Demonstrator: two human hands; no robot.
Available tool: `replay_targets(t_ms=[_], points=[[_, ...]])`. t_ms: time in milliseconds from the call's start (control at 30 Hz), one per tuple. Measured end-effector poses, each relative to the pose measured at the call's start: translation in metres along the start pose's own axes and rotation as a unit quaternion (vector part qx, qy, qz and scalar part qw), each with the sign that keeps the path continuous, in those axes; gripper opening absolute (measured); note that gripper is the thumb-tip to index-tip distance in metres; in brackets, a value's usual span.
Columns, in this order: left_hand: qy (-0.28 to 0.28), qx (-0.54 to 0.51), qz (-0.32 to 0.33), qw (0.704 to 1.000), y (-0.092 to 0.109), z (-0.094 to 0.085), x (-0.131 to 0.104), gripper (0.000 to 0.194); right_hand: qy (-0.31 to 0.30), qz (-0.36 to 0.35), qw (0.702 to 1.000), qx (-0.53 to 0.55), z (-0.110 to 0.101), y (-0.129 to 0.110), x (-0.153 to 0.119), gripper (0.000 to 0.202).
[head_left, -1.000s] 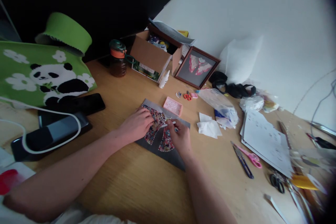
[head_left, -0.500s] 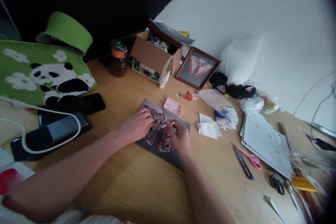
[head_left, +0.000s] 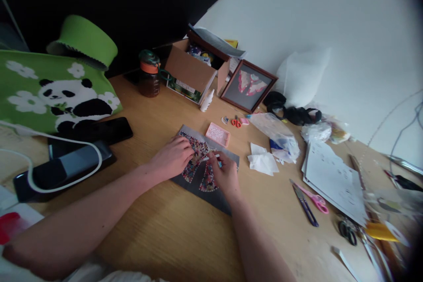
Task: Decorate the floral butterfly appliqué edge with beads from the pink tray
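Note:
A dark grey board (head_left: pixel 205 196) lies on the table, bearing a butterfly of patterned fabric (head_left: pixel 209 180) edged with small pale beads. My left hand (head_left: pixel 176 155) rests palm down on the butterfly's left wing, fingers stretched out and holding nothing that I can see. A slim white pen-like stick (head_left: pixel 211 157) is pinched between the thumb and fingers of my right hand (head_left: pixel 227 175). Its tip points at the middle of the butterfly, and whether it touches is too small to tell. Past the board's far edge sits a pink tray (head_left: pixel 218 134) of tiny pale beads.
Behind stand a cardboard box (head_left: pixel 191 70), a drink bottle (head_left: pixel 150 75), a white glue bottle (head_left: pixel 207 101) and a framed butterfly (head_left: pixel 249 86). Crumpled tissue (head_left: pixel 262 159), pink scissors (head_left: pixel 319 202) and paper sheets (head_left: pixel 333 176) lie rightward. Phones (head_left: pixel 105 132) and a panda cushion (head_left: pixel 66 92) are leftward.

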State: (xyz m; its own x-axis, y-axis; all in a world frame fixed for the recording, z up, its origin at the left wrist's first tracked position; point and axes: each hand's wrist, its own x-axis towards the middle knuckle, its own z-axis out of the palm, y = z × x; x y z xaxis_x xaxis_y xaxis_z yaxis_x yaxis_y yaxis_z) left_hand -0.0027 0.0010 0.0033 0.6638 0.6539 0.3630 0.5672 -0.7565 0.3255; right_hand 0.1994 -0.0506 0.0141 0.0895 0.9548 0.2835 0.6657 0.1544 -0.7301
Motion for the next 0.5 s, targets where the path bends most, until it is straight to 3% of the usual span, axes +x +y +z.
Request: replay_targets(t_ms=[500], points=[[0.009, 0.005, 0.004, 1.0, -0.001, 0.0015, -0.0004, 0.021, 0.013, 0.003, 1.0, 0.005, 0.0006, 0.0015, -0.0008, 0.035]])
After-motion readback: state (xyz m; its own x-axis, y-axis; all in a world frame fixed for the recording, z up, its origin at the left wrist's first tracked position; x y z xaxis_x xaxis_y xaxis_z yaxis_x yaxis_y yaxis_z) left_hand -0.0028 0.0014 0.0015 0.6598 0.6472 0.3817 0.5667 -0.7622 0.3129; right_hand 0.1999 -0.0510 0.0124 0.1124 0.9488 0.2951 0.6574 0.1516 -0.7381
